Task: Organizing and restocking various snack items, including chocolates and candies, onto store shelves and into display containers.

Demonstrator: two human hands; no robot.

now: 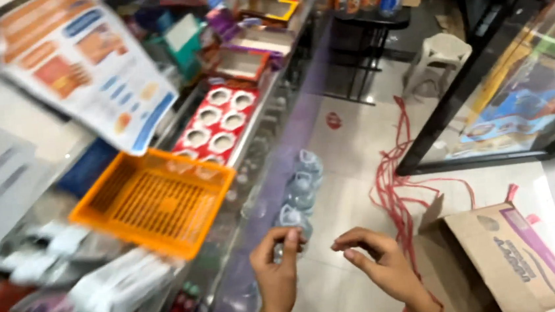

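The left hand pinches the near end of a wrapped row of clear bottles (long axis running away beside the counter's front edge); the right hand hangs half-curled, holding nothing, just beside.

Glass-topped counter runs along left side. On it: orange slotted plastic basket, red tray with round white cups behind basket, open cardboard display boxes further back, blurred white packets near front edge. Pale tiled floor at right carries row of clear water bottles, tangled red cord, open cardboard carton, white plastic stool.
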